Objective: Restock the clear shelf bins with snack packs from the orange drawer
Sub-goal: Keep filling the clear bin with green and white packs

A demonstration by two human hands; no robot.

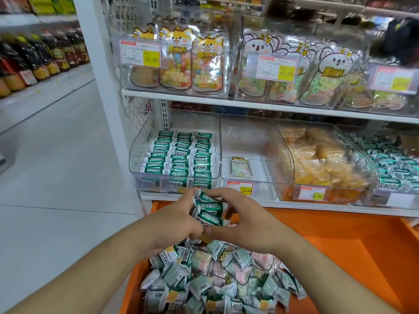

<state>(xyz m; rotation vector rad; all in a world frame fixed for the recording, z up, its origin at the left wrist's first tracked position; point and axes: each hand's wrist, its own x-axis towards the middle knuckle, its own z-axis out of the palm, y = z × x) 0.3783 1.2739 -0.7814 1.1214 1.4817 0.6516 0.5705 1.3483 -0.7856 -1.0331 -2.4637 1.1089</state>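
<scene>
Both hands hold a small stack of green-and-white snack packs between them, above the open orange drawer. My left hand grips the stack from the left and my right hand curls round it from the right. Below them the drawer holds a loose heap of snack packs, green-white and pastel. Just beyond the hands stands a clear shelf bin filled with neat rows of the same green packs. The clear bin beside it holds a single small pack.
Further right are a clear bin of yellow-orange snacks and one of green packs. The upper shelf carries bins of candy bags. A white post borders the shelf on the left, with aisle floor beyond.
</scene>
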